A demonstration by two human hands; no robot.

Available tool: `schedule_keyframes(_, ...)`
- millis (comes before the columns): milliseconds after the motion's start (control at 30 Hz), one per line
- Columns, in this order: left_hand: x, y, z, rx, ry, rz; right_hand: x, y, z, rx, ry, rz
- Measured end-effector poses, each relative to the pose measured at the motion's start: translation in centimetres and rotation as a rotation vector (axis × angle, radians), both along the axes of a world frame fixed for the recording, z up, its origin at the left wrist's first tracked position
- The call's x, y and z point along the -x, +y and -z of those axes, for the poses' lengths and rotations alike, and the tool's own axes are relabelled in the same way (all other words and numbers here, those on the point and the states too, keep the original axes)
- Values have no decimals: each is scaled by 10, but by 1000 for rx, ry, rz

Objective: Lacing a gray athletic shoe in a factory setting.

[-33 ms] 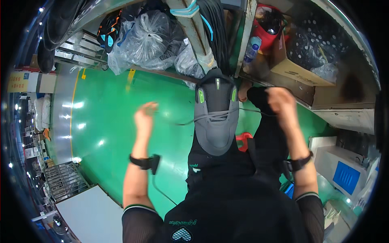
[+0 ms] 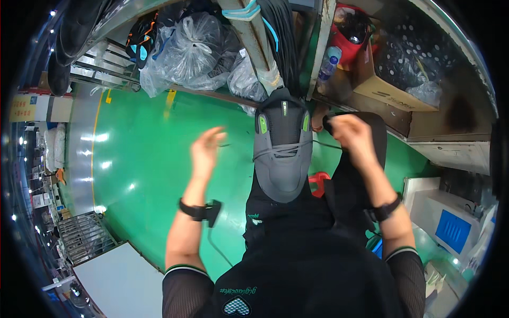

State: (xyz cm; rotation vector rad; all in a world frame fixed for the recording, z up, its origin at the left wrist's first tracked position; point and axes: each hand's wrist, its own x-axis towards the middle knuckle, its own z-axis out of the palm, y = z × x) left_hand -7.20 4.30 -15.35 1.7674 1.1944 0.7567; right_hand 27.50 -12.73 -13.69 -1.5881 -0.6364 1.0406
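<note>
A dark grey shoe (image 2: pixel 283 177) with green tabs rests toe toward me above my black-clothed lap. Thin grey shoelace (image 2: pixel 283 150) crosses its front in several rows. Right of the shoe, my right hand (image 2: pixel 352 135) is closed on one lace end, which runs taut from the eyelets. My left hand (image 2: pixel 207 151) hovers over the green floor, left of the shoe. Its fingers are pinched and smeared by motion, with a short dark stretch of lace beside the fingertips; the lace between there and the shoe is hard to see.
Clear plastic bags (image 2: pixel 193 53) fill a low shelf beyond the shoe. A metal post (image 2: pixel 254 37) stands behind the toe-opposite end. At the right are a cardboard box (image 2: pixel 392 95), a bottle (image 2: pixel 330 63) and a red bag (image 2: pixel 347 47). Something red (image 2: pixel 319 184) lies beside the shoe.
My left hand has moved right, toward the shoe. My right hand has come left, closer to it. The shoe stays where it was.
</note>
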Motion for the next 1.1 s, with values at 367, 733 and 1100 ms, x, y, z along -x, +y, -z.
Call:
schedule_keyframes(367,-87,-63,-16,228,-99,-56,54,6,29,120,-194,-116)
schedule_keyframes(733,-77,-66,-32,-83,189,-43,48,40,-16,-28,-1240,-630)
schedule_keyframes(1100,-90,-60,-32,-382,413,72,22,44,-17,-146,-1272,-715)
